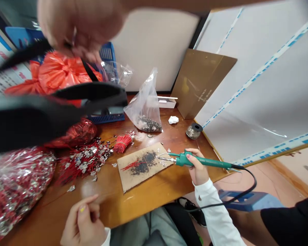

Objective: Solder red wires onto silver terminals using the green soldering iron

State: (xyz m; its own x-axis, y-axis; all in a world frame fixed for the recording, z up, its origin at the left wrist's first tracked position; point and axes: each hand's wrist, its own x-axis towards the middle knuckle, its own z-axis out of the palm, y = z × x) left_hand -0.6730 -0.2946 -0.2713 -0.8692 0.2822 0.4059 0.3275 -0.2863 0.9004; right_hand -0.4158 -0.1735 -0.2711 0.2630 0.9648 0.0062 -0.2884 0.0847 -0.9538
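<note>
My right hand (198, 169) grips a green soldering iron (207, 161), its black cord trailing down to the right. The iron's metal tip points left over a cardboard piece (129, 182) with dark residue. Several red wires (133, 165) lie on that cardboard. Near the table's front edge, my left hand (83, 220) is loosely curled with its index finger reaching out, and nothing shows in it. A pile of red wires with small metal parts (86, 162) spreads beyond it. Beside the pile is a banded red wire bundle (122, 143).
Another person's hand (79, 27) holds a blurred black object (41, 116) across the upper left. Bags of wired parts (20, 184) and red bags (64, 73) crowd the left. Behind stand a clear bag (146, 102), a solder spool (193, 131) and a cardboard sheet (200, 82).
</note>
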